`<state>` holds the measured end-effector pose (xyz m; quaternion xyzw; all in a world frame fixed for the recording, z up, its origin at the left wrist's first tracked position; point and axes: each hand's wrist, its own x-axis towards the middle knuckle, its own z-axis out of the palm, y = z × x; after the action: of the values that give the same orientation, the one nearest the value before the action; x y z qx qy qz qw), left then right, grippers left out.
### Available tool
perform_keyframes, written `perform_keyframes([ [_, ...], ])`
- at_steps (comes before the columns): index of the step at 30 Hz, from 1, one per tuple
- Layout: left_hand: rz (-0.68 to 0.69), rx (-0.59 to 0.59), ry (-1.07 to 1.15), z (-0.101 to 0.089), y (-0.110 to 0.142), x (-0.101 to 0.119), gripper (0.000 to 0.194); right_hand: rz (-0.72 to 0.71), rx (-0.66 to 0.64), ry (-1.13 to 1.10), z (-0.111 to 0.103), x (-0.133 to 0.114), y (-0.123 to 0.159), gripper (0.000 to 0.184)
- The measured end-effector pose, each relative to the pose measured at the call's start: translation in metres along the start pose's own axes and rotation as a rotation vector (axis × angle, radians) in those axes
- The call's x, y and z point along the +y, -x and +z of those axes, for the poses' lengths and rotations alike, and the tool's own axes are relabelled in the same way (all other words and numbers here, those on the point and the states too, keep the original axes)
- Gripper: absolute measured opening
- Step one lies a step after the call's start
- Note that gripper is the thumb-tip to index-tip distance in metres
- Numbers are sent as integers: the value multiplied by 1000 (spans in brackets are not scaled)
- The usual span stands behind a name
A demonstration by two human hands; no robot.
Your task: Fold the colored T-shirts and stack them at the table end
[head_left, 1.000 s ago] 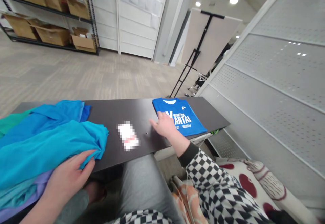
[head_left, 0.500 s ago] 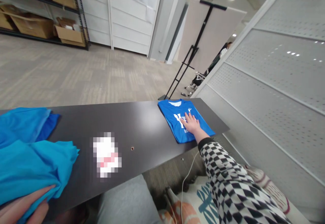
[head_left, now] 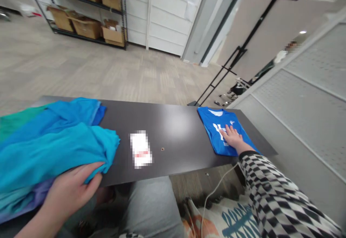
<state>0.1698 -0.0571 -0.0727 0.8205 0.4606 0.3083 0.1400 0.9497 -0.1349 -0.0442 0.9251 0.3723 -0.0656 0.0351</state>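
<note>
A folded blue T-shirt (head_left: 216, 137) with white print lies at the right end of the dark table. My right hand (head_left: 233, 136) rests flat on its front, fingers spread. On the left, my left hand (head_left: 78, 185) pinches the edge of a turquoise cloth garment (head_left: 62, 148) between thumb and fingers. That garment lies on top of a loose heap, with a mid-blue garment (head_left: 72, 110) behind it, a green one (head_left: 18, 121) at the far left and a lilac one (head_left: 40, 194) beneath.
The dark table (head_left: 178, 155) runs across in front of me, with a blurred white paper (head_left: 140, 148) in its middle. A perforated partition (head_left: 305, 101) borders the right side. Beyond stand a black easel frame (head_left: 238, 56) and a shelf with cardboard boxes (head_left: 86, 25). A white cable (head_left: 213, 191) hangs below the table.
The view has swung left, so more of the garment heap and my left hand show. My right hand stays on the folded T-shirt; my left keeps its pinch on the turquoise garment.
</note>
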Motion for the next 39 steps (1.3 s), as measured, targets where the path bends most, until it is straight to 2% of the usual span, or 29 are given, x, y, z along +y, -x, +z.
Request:
perform_keyframes([
  [1, 28, -9, -13, 2, 1, -3, 27, -5, 1, 1, -4, -5, -3, 82],
  [3, 49, -27, -42, 4, 1, -6, 29, -81, 80, -16, -12, -29, -1, 76],
  [5, 57, -30, -61, 4, 0, -5, 29, -186, 216, -81, -22, -71, 22, 73],
  [6, 63, -29, -64, 4, 0, -4, 29, -246, 263, -128, -26, -98, 43, 71],
  [7, 71, -30, -63, 3, 0, -3, 29, -315, 258, -184, -30, -128, 70, 67],
  [10, 83, -35, -51, 3, -2, 0, 28, -455, 62, -269, -30, -223, 170, 54],
  [13, 84, -34, -31, 2, -3, 0, 29, -611, -161, -273, -19, -302, 267, 64],
  [14, 87, -36, -25, 2, -3, 0, 29, -651, -188, -253, -15, -322, 292, 68],
  [17, 94, -51, -4, 0, -3, -1, 31, -606, -117, -162, -4, -367, 341, 84],
  [20, 92, -55, 9, -2, -1, -3, 33, -499, -62, -95, -1, -392, 353, 90],
  [24, 89, -44, 13, -2, -1, -7, 35, -443, -114, -108, -2, -394, 345, 80],
  [29, 88, -68, 59, -2, 0, -11, 37, -382, -117, -164, 4, -358, 339, 78],
  [32, 60, -62, 77, -2, 2, -15, 39, -317, -84, -183, 8, -318, 334, 76],
  [39, -37, -70, 0, 5, 0, -26, 38, -57, -31, -220, 6, -191, 325, 63],
])
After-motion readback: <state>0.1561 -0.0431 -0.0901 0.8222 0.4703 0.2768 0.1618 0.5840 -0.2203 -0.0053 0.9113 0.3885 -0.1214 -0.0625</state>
